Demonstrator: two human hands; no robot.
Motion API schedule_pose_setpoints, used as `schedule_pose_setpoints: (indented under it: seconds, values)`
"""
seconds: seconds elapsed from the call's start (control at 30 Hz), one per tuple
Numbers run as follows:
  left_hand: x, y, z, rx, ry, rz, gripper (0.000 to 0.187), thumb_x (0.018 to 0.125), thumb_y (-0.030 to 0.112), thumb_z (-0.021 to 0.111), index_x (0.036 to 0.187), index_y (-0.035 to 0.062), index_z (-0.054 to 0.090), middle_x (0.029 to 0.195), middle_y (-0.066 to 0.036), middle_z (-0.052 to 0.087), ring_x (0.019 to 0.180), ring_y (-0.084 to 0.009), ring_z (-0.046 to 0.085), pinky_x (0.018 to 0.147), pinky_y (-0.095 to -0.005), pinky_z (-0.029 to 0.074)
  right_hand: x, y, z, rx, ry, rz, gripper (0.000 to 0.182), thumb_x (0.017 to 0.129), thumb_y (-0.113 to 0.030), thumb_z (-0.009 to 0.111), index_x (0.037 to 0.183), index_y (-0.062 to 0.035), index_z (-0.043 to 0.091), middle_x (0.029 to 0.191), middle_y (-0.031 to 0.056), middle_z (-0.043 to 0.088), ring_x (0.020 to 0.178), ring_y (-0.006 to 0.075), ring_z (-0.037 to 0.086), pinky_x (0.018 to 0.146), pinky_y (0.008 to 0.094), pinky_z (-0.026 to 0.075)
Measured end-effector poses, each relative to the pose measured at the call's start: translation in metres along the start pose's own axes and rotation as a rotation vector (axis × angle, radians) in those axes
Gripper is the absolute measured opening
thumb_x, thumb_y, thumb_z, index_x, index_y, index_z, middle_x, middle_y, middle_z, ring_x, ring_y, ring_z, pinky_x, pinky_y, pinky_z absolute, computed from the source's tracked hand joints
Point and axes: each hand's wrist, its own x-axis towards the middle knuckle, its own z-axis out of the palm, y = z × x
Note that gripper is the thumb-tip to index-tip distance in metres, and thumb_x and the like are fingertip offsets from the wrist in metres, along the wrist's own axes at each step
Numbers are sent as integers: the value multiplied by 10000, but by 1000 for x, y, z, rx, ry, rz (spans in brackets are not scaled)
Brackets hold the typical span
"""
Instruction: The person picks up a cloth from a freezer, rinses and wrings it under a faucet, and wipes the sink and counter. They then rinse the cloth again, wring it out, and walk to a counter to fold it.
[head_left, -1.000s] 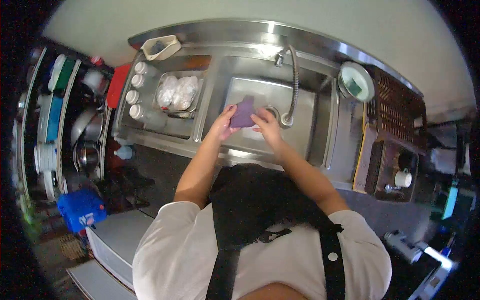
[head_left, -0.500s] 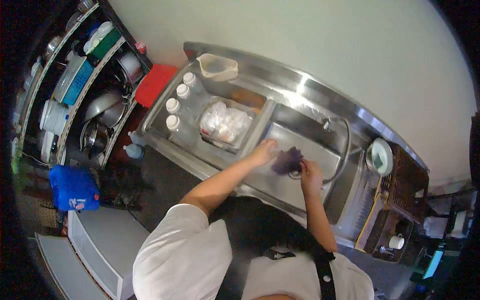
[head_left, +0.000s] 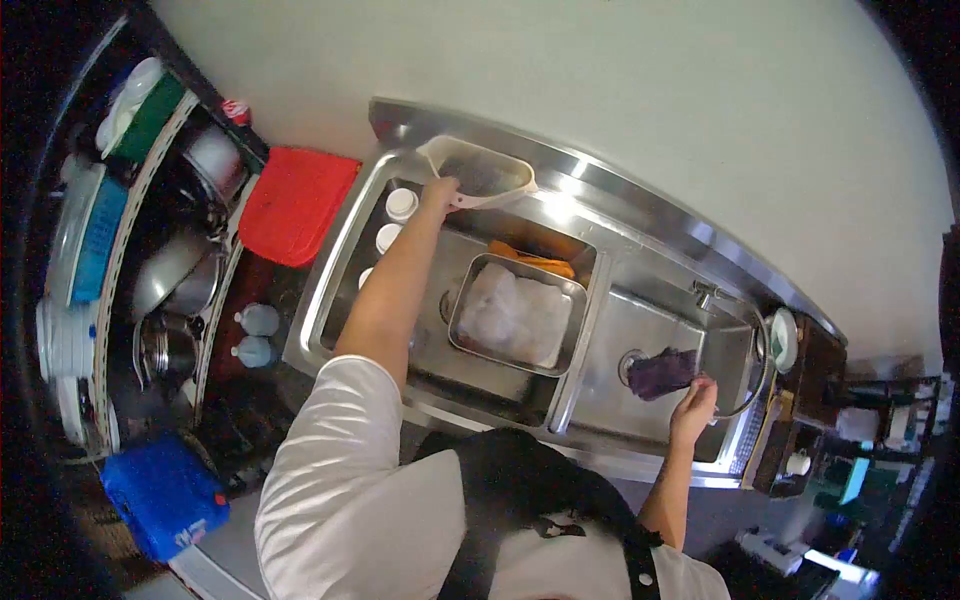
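Note:
My left hand (head_left: 440, 194) reaches to the back left of the double sink, its fingers closed on the near corner of a cream triangular plastic basket (head_left: 512, 192). The basket is at the sink's back ledge. Over the right basin (head_left: 600, 405), my right hand (head_left: 696, 402) pinches one end of a dark purple cloth (head_left: 662, 375). The rest of the cloth extends leftward, close to the drain (head_left: 630, 366). My left forearm partly hides the white-capped bottles (head_left: 402, 204) in the left basin.
A metal tray (head_left: 568, 368) with clear plastic bags sits in the left basin, an orange item (head_left: 530, 260) behind it. A faucet (head_left: 706, 292) with a flexible hose rises at the back right. Left are a red board (head_left: 298, 205), shelves of pots and a blue container (head_left: 165, 495).
My left hand has moved from beside the cloth to the basket at the back left. My right hand keeps the cloth, now stretched out rather than bunched. The view has shifted.

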Motion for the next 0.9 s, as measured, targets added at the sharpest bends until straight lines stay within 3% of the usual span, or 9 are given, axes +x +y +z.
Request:
schedule_pose_setpoints:
  seconds: [0.07, 0.17, 0.27, 0.33, 0.37, 0.47, 0.67, 0.8, 0.9]
  values:
    - [24, -7, 3, -149, -77, -117, 187, 740, 153, 582, 861, 19, 532, 774, -98, 545, 683, -263, 600, 508, -407, 509, 12, -15, 7, 168, 183, 96, 197, 945, -155, 477, 1024, 21, 514, 1000, 201, 567, 966, 346, 549, 902, 406, 409]
    - [14, -6, -1, -293, -163, -113, 55, 763, 97, 527, 799, 59, 508, 739, -72, 495, 615, -234, 541, 496, -392, 491, 47, -46, 18, 169, 279, 198, 230, 967, -199, 440, 1009, 16, 511, 957, 197, 567, 889, 341, 558, 829, 389, 433]
    - [34, -8, -6, -422, -218, -83, 22, 773, 71, 522, 787, 71, 505, 732, -60, 478, 611, -219, 509, 511, -390, 481, 97, -70, 40, 153, 78, 266, 201, 968, -201, 435, 980, -15, 510, 843, 156, 567, 799, 287, 551, 767, 368, 443]
    - [37, -11, -13, -599, -219, -37, 26, 784, 52, 521, 788, 74, 506, 734, -48, 473, 633, -206, 492, 551, -384, 474, 121, -60, 77, 367, -49, 305, 259, 978, -252, 469, 1037, -12, 543, 917, 46, 591, 872, 190, 542, 813, 309, 436]
    - [41, -3, -24, -572, -237, 33, 44, 801, 40, 520, 836, 58, 499, 765, -54, 476, 666, -207, 507, 582, -392, 488, 134, -76, 89, 627, -138, 491, 280, 964, -294, 485, 1006, -30, 570, 877, 44, 575, 798, 149, 510, 753, 295, 424]
    - [-11, 65, -70, -571, -272, 77, 52, 823, 39, 523, 866, 48, 494, 790, -57, 483, 717, -207, 517, 644, -388, 493, 180, -170, 100, 1138, -258, 586, 234, 970, -277, 494, 1029, -65, 573, 870, -13, 557, 792, 96, 485, 732, 235, 399]
    - [2, 98, -196, -514, -149, 27, 91, 798, 32, 521, 888, 31, 510, 815, -65, 534, 755, -208, 566, 692, -383, 527, 258, -352, 148, 1074, -82, -245, 125, 919, -157, 576, 984, -52, 554, 843, 17, 564, 781, 115, 520, 719, 272, 449]
    - [-6, 89, -268, -337, -40, 18, 98, 783, 20, 504, 880, 21, 516, 807, -60, 559, 720, -218, 598, 680, -373, 553, 266, -446, 225, 855, -337, -613, 228, 848, -253, 642, 966, -60, 615, 915, 113, 639, 881, 285, 619, 769, 374, 487]
    - [3, 62, -313, -275, 23, -7, 106, 773, 14, 505, 877, 25, 521, 818, -62, 566, 699, -227, 613, 654, -389, 567, 261, -485, 329, 582, -456, -810, 314, 852, -364, 615, 1006, -91, 643, 1046, 119, 639, 976, 341, 601, 833, 434, 485]
